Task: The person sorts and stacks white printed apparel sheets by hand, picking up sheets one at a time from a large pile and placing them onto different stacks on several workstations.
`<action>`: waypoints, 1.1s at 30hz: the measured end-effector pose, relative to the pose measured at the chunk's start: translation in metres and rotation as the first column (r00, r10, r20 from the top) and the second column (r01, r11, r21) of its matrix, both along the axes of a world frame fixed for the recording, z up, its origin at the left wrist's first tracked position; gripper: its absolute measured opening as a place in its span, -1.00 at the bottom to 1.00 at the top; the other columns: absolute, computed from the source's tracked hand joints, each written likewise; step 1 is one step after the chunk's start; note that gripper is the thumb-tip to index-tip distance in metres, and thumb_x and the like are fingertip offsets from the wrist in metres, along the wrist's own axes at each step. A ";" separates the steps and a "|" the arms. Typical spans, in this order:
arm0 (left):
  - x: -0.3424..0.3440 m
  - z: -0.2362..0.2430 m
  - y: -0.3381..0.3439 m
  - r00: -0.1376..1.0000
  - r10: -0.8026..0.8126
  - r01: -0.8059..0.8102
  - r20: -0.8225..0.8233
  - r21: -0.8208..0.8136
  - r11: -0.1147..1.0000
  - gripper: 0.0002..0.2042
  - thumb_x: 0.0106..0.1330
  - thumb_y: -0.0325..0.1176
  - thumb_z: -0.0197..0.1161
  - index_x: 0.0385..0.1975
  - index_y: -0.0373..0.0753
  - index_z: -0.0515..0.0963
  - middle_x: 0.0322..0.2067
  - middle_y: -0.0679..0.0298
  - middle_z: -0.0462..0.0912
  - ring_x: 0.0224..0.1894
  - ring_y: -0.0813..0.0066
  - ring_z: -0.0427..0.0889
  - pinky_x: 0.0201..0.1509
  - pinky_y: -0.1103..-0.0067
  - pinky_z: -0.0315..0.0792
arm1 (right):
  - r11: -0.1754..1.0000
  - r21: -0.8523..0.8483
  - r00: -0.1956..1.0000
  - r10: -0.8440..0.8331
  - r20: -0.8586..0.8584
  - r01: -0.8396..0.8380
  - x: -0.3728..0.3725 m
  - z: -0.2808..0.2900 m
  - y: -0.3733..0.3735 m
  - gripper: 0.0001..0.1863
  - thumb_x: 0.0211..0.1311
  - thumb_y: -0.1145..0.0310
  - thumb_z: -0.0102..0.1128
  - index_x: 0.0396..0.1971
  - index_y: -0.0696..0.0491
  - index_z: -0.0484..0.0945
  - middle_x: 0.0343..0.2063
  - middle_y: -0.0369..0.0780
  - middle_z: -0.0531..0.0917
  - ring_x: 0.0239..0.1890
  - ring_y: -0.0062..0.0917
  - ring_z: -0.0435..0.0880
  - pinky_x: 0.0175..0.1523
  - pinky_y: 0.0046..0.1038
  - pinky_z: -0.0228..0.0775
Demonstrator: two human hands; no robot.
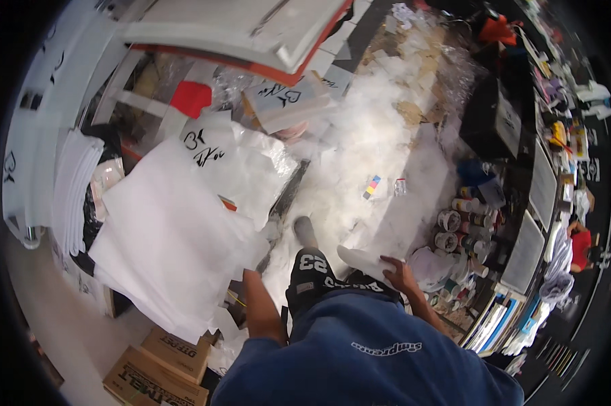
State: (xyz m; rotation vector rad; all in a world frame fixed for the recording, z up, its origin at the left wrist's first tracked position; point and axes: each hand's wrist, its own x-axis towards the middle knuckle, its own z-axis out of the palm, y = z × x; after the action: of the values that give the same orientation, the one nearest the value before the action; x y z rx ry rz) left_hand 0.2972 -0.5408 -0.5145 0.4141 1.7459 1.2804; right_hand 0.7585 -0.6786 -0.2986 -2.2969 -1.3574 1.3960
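Note:
A large stack of thin white sheets point(177, 237) lies at the left, its top layer rumpled. My left forearm point(261, 308) reaches up to the right edge of this stack. The hand itself is hidden there, so its fingers do not show. On the right, my right hand point(397, 274) is closed on the edge of a white sheet point(365, 260), which hangs curved beside my leg. Whether that sheet is one layer or several, I cannot tell.
White film and scraps point(359, 135) cover the floor ahead. Jars point(447, 220) crowd the right side, near a black box point(491, 118). Cardboard boxes point(153, 379) stand at the lower left. A red-edged machine top point(244, 34) juts in above, and printed white bags point(214, 152) lie beyond the stack.

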 end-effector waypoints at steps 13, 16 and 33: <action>0.333 0.100 0.107 -0.059 -0.566 0.936 0.822 0.242 0.255 -0.50 0.40 -0.03 0.07 0.11 -0.33 0.38 0.01 0.19 0.54 0.04 0.29 0.53 0.19 0.35 0.38 | 0.936 0.308 0.938 -0.059 -0.341 0.171 0.094 0.129 0.055 -0.35 0.08 0.57 0.14 0.26 0.01 0.33 0.03 -0.04 0.56 0.00 -0.33 0.57 0.11 -0.36 0.37; 0.408 0.131 0.144 0.102 -0.838 0.994 0.536 -0.020 0.108 -0.60 0.35 -0.27 0.20 0.09 -0.36 0.38 0.03 0.16 0.53 0.06 0.29 0.53 0.17 0.39 0.40 | 0.881 0.396 0.926 -0.111 -0.360 0.259 0.143 0.100 0.047 -0.31 0.05 0.55 0.15 0.28 0.03 0.28 0.10 -0.03 0.50 0.07 -0.29 0.52 0.17 -0.34 0.32; 0.886 0.236 0.179 -0.512 -0.851 0.824 0.119 0.346 -0.448 -0.73 0.25 -0.48 0.29 -0.06 -0.30 0.49 -0.17 0.30 0.64 -0.16 0.58 0.59 -0.06 0.57 0.48 | -0.185 0.477 0.243 -0.674 -0.698 0.859 0.400 0.110 -0.017 -0.37 -0.03 0.48 0.39 0.15 0.06 0.47 -0.04 -0.23 0.58 -0.04 -0.57 0.52 0.13 -0.52 0.33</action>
State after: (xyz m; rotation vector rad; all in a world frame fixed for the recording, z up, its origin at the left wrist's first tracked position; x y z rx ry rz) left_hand 1.1836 -0.3618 -0.2787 1.3041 0.2252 -0.1565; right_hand 1.1582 -0.6952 -0.1886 -1.4935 -0.0741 0.2527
